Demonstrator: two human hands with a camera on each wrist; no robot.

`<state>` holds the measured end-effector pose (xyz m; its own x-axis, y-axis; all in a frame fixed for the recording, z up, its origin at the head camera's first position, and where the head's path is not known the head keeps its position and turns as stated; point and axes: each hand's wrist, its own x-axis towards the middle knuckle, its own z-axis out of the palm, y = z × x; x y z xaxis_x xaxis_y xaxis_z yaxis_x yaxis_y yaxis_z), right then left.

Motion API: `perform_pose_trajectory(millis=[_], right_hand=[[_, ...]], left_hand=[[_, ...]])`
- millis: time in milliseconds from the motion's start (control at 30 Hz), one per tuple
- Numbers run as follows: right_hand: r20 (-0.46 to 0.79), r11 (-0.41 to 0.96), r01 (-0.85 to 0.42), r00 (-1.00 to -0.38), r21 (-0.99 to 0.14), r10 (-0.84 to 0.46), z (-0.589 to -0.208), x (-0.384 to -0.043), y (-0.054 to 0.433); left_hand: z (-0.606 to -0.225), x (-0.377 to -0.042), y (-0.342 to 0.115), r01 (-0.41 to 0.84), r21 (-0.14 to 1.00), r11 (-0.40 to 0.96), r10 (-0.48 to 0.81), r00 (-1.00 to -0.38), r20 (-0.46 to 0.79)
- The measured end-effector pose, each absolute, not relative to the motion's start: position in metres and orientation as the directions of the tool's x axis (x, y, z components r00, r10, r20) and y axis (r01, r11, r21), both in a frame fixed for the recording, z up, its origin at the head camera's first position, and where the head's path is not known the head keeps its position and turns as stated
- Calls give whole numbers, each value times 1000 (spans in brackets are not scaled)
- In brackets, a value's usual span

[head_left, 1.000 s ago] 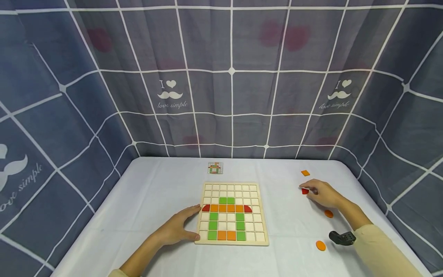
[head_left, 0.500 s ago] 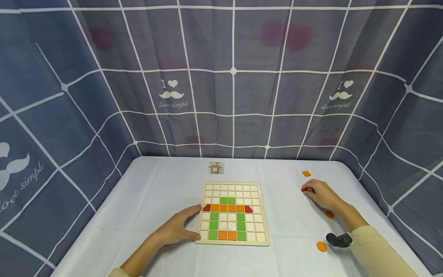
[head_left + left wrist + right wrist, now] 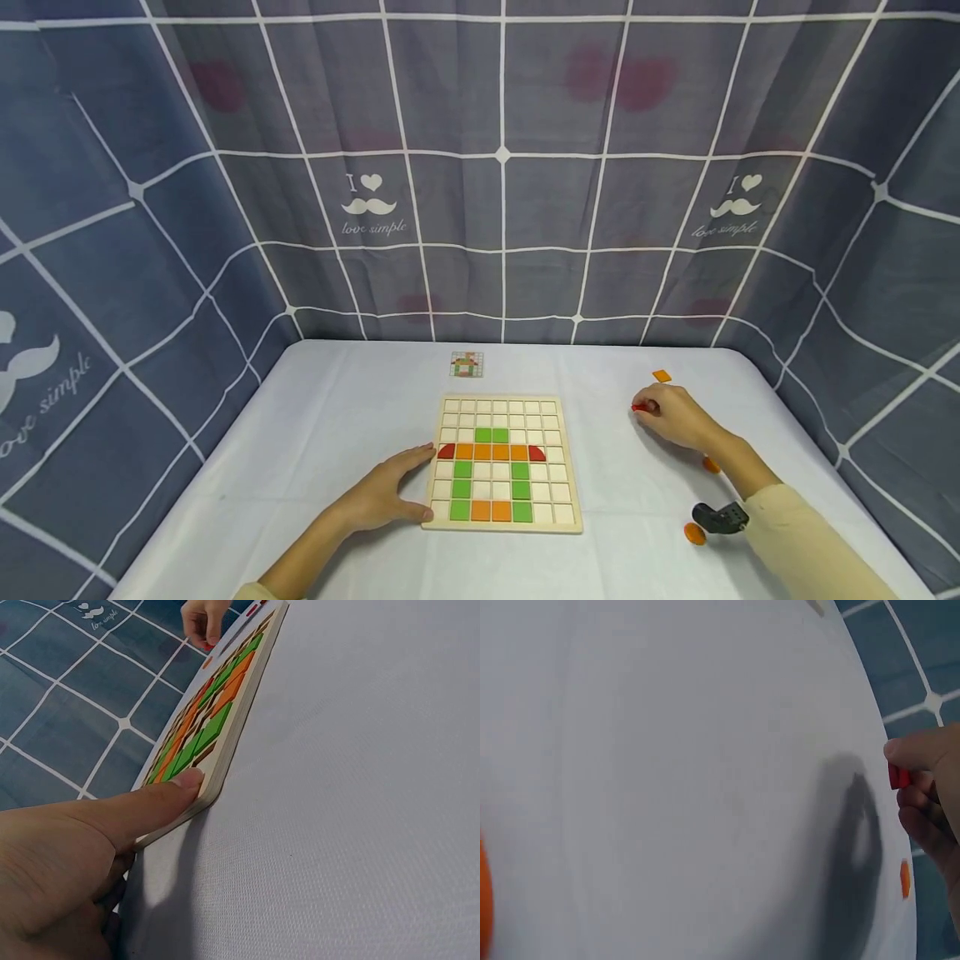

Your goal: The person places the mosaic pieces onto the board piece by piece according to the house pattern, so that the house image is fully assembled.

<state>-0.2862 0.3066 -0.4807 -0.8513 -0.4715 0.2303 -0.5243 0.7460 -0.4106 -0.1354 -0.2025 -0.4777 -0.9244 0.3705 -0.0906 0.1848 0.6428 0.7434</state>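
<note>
A square wooden mosaic board (image 3: 567,467) lies on the table, its grid holding green, orange and red pieces among white cells. My left hand (image 3: 378,493) rests at its left side with fingers spread. In the left wrist view the thumb (image 3: 161,801) lies on the rim near a corner. Off to the board's right, my right hand (image 3: 678,417) pinches a small red tile (image 3: 898,777) between thumb and fingers, held above the cloth. Much of the tile is covered by the fingertips.
A small pattern card (image 3: 467,364) lies behind the board. An orange diamond tile (image 3: 662,376) is beyond the right hand. Orange round tiles lie under the right forearm (image 3: 711,465) and nearer the front (image 3: 694,533). A gridded curtain (image 3: 465,275) surrounds the table.
My right hand has gathered up the red tile from the table and moved a little left with it. The left hand and board have stayed in place.
</note>
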Motion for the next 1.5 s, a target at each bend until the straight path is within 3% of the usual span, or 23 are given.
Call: perform_pose_trajectory(millis=[133, 767, 1200, 1500], right_hand=[[289, 691, -605, -796, -396, -531, -476, -288, 284], [270, 539, -724, -673, -432, -688, -464, -291, 183], [256, 449, -752, -611, -482, -749, -468, -291, 120], [194, 446, -717, -618, -535, -762, -465, -284, 86]], left_hand=[[-478, -135, -203, 179, 743, 644, 367, -925, -96], [-479, -135, -202, 181, 743, 645, 366, -926, -91], [-478, -136, -203, 187, 737, 650, 363, -928, -85], [-480, -136, -204, 194, 737, 647, 369, -926, -80]])
